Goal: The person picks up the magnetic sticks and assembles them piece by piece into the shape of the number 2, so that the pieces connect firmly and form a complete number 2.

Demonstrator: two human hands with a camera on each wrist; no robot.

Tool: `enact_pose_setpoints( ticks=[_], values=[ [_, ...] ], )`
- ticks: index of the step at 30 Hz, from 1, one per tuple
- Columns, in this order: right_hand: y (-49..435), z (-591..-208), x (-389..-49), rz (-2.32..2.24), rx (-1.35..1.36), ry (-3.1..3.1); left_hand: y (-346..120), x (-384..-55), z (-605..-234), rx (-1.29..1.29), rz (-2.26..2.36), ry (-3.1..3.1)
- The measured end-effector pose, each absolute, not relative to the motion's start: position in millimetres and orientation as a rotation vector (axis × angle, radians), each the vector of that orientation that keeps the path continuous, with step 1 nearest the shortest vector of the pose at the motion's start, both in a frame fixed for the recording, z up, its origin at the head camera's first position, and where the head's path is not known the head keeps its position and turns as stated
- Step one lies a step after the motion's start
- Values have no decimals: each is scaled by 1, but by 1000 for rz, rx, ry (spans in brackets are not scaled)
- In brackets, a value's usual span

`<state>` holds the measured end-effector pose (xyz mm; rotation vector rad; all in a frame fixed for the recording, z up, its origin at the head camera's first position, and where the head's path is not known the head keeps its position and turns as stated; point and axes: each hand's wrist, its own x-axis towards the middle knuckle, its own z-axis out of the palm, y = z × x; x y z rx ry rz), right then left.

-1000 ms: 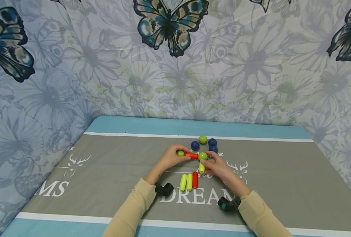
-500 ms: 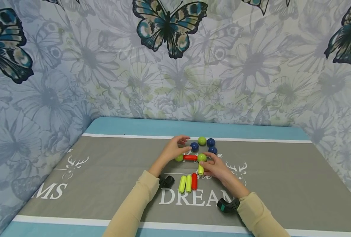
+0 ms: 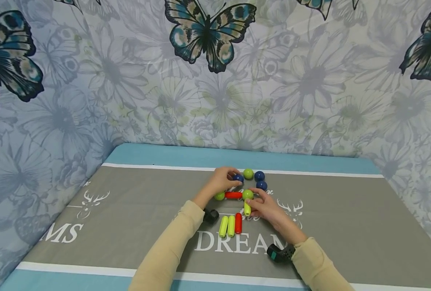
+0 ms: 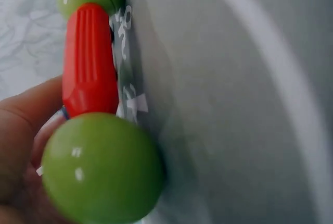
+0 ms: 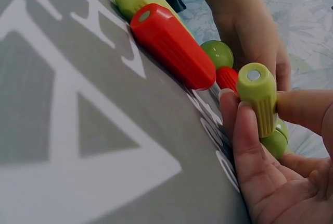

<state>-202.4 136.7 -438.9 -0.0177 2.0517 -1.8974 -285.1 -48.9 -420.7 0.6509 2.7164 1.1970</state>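
My left hand (image 3: 223, 180) grips a dark blue ball (image 3: 238, 177) between thumb and fingers. Below that hand, a red ribbed rod (image 3: 233, 195) links a green ball (image 3: 219, 196) on the left to a second green ball (image 3: 248, 194). From this second ball a yellow-green rod (image 5: 258, 99) extends toward me, and my right hand (image 3: 268, 206) pinches it between thumb and fingers. A silvery round end shows on this rod in the right wrist view. The left wrist view has the red rod (image 4: 89, 62) and the near green ball (image 4: 104, 169) up close, in front of the left hand.
Two yellow-green rods (image 3: 227, 226) and a loose red rod (image 3: 238, 223) lie side by side nearer to me. Behind the hands are another green ball (image 3: 248, 174) and two blue balls (image 3: 260, 180). A grey printed mat (image 3: 346, 226) lies under everything.
My left hand let go of the left green ball and red rod, moved away from me and to the right, and took hold of the blue ball. The right hand keeps its grip.
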Motion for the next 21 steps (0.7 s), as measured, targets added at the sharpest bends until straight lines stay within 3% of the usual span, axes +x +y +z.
enact_pose_setpoints(
  ticks=[5,16,21],
  values=[
    [138,-438,-203,-1897,-14,2050,-58,-265,-410,649,1345,2724],
    [138,-437,-201,-1892,-26,2056,-80,-187,-405,778,1526,2392],
    [139,-437,-202,-1904,-19,2046,-71,-176,-412,859,1468,2435]
  ],
)
